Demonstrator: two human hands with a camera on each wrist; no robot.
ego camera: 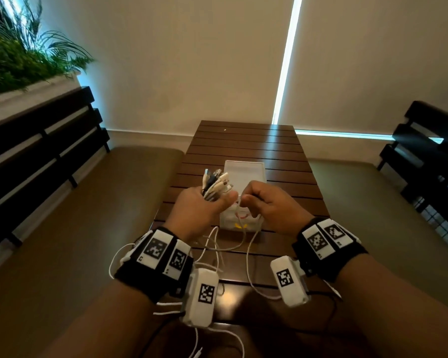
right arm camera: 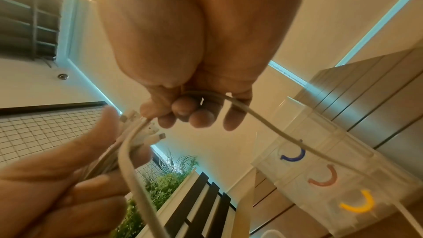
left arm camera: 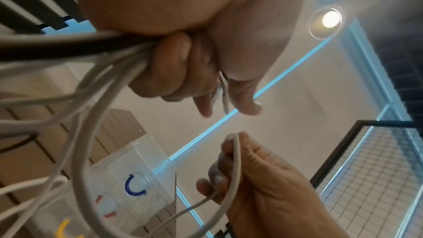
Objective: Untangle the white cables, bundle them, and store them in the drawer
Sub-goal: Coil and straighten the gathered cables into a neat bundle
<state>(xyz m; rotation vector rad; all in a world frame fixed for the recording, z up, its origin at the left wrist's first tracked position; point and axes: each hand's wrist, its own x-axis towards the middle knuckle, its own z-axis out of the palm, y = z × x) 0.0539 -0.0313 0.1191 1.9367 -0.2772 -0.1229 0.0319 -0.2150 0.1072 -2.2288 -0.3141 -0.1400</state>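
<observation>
left hand (ego camera: 201,206): fist around white cables (ego camera: 215,184), plug ends fanned toward upper centre | right hand (ego camera: 268,206): pinches one loose strand (left arm camera: 237,153), just right of bundle | strand hangs toward lower frame | drawer unit (ego camera: 243,171) behind hands, on table (ego camera: 246,140); drawers look closed.

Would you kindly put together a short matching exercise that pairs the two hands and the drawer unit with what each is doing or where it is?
Things:
1. left hand
2. right hand
3. drawer unit
4. loose cable ends

States:
A. stands on the slatted table
B. pinches a single white cable
C. trail down onto the table
D. grips a bunch of cables

Pairs: 1-D, 2-B, 3-A, 4-C
</observation>
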